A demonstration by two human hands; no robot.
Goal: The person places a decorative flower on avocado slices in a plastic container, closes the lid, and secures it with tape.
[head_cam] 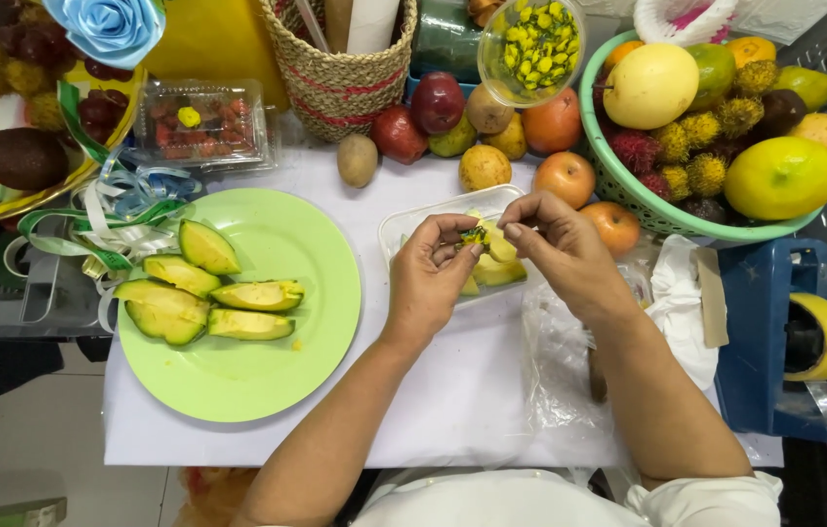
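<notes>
Mostly white tabletop (452, 390), tiled floor (33, 439).

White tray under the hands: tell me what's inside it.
The white tray holds yellow-green fruit slices. The left hand and right hand cover the rest.

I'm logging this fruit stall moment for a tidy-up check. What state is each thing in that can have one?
Left hand: pinching a small yellow-green piece over the tray.
Right hand: fingertips closed at the same piece.
Clear tray: open, holding avocado pieces.
Avocado wedges: cut, lying on the plate.
Green plate: flat, right half bare.
Berry box: lid closed.
Green basket: heaped with fruit.
</notes>
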